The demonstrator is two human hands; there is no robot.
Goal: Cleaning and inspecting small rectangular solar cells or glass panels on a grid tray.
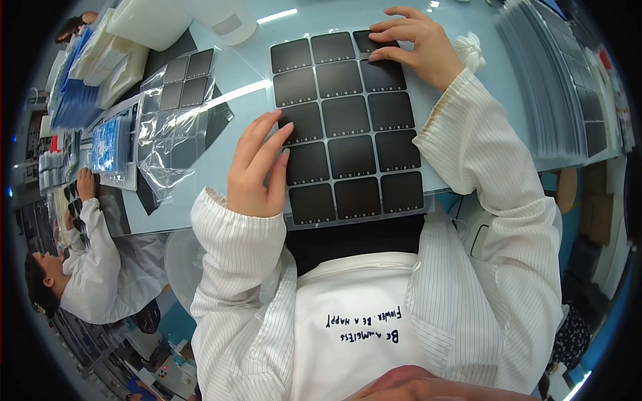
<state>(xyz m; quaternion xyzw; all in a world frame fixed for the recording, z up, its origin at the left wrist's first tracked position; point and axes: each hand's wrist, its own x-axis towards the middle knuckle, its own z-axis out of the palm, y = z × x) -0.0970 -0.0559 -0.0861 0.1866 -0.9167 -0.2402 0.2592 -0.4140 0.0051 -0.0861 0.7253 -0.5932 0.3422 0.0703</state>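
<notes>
A clear sheet (428, 202) lies on the table before me, bearing black rounded rectangular pieces (352, 155) in three columns and several rows. Each piece has a line of small pale marks along its lower edge. My left hand (258, 164) rests at the sheet's left edge, fingers extended and apart, its fingertips on a piece in the middle rows. At the far right corner, my right hand (418, 47) spreads its fingers over the top piece (363, 41), partly covering it. Whether these fingertips press or pinch that piece, I cannot tell.
Left of the sheet lies a clear plastic sheet (175, 134) with several dark pieces. Stacked clear sheets (545, 100) stand at the right, near a crumpled white bundle (469, 52). A translucent tub (231, 23) stands at the back. Another person (100, 281) sits at the left.
</notes>
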